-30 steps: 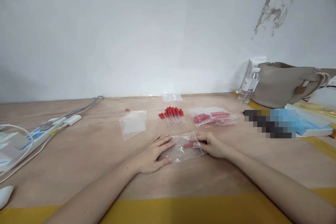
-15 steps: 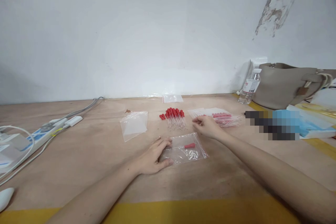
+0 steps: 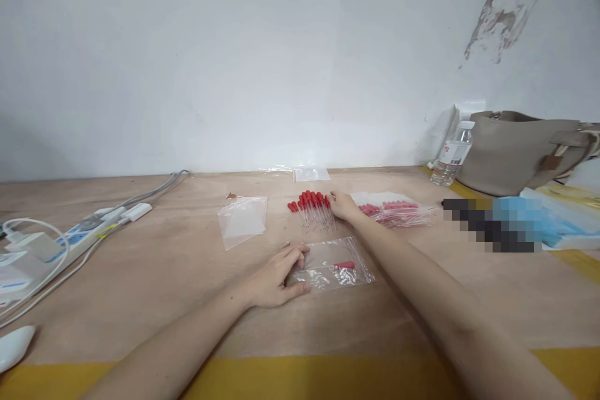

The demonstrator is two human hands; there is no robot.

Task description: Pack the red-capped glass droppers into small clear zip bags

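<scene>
1. Two bare hands work on a matte plywood table (image 3: pixel 154 275); the left hand (image 3: pixel 276 278) lies flat, fingers spread open, on the edge of a crinkled clear zip bag (image 3: pixel 335 270) holding one red-capped dropper (image 3: pixel 344 265).
2. The right hand (image 3: pixel 344 205) touches the loose fan of red-bulbed droppers (image 3: pixel 312 207); whether its grip is closed I cannot tell.
3. A glossy packed bag (image 3: pixel 396 211) lies just right; an empty bag (image 3: pixel 242 219) left; bare wood between.

Left hand (image 3: pixel 276 276) rests flat on the clear bag (image 3: pixel 335 270), one red dropper (image 3: pixel 344 265) inside; beyond the bag, right hand (image 3: pixel 343 205) seemingly touches the dropper pile (image 3: pixel 312 206).
</scene>
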